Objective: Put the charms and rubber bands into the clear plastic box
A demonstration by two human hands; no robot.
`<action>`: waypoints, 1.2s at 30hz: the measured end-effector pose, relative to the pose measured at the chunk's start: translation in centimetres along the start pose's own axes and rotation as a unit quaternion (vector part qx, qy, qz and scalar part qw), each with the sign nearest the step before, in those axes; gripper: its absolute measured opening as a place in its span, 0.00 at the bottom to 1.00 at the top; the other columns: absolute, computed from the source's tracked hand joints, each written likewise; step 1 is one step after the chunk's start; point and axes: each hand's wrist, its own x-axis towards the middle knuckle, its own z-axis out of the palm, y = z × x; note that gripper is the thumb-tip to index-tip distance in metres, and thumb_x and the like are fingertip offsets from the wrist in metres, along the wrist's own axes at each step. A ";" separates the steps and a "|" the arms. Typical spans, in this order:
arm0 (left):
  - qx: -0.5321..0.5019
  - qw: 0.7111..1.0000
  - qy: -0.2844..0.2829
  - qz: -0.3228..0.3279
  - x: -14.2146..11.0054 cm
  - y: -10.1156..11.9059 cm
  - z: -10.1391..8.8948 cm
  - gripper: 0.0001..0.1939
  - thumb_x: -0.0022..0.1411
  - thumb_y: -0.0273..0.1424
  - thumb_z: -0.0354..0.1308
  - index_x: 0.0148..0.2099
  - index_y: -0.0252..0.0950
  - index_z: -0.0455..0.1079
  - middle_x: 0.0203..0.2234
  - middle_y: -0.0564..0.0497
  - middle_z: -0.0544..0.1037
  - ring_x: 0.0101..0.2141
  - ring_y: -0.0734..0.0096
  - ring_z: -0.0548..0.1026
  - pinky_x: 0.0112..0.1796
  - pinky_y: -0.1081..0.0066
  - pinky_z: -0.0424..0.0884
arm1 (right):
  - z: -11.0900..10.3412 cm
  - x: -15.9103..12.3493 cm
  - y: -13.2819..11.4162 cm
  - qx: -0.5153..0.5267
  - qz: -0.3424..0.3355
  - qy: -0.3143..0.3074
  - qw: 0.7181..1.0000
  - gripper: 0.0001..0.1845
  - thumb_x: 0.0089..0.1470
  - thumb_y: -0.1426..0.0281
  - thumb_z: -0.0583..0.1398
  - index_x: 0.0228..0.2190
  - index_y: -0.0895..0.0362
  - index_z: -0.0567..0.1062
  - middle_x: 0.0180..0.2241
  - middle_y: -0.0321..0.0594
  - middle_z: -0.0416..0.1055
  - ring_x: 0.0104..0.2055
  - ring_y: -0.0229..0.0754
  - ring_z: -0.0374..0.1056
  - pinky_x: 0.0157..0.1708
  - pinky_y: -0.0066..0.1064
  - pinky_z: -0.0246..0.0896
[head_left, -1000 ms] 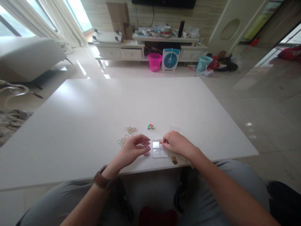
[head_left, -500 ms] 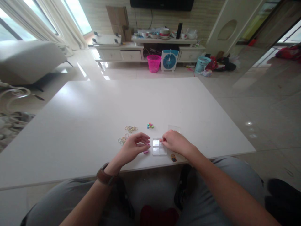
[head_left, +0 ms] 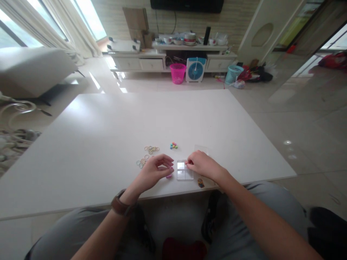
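A small clear plastic box [head_left: 184,171] with compartments lies near the front edge of the white table [head_left: 108,126]. My right hand [head_left: 204,165] rests at the box's right side, fingers pinched on a small red piece at its edge. My left hand [head_left: 153,172] is curled just left of the box, over a small pink item [head_left: 169,176]; what its fingers hold is hidden. Loose rubber bands [head_left: 148,153] lie beyond my left hand. A little heap of coloured beads [head_left: 173,146] sits behind the box. A small yellow figure [head_left: 201,183] lies by my right wrist.
A clear lid [head_left: 202,148] lies behind my right hand. Beyond the table stand a TV cabinet [head_left: 173,54], a pink basket [head_left: 178,72], a blue fan [head_left: 195,69] and a teal basket [head_left: 233,74]. A grey sofa [head_left: 29,68] is at the left.
Both hands stay at the box with only slight finger shifts. The view has wobbled a little.
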 end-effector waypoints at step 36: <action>0.008 1.000 0.002 0.009 -0.1 0.1 0.0 0.12 0.55 0.33 0.67 0.41 0.34 0.73 0.33 0.50 0.77 0.34 0.72 0.77 0.36 0.71 0.78 | -0.1 0.0 0.2 0.082 0.023 -0.001 0.996 0.10 0.53 0.70 0.61 0.32 0.58 0.84 0.32 0.46 0.80 0.34 0.41 0.73 0.33 0.27 0.58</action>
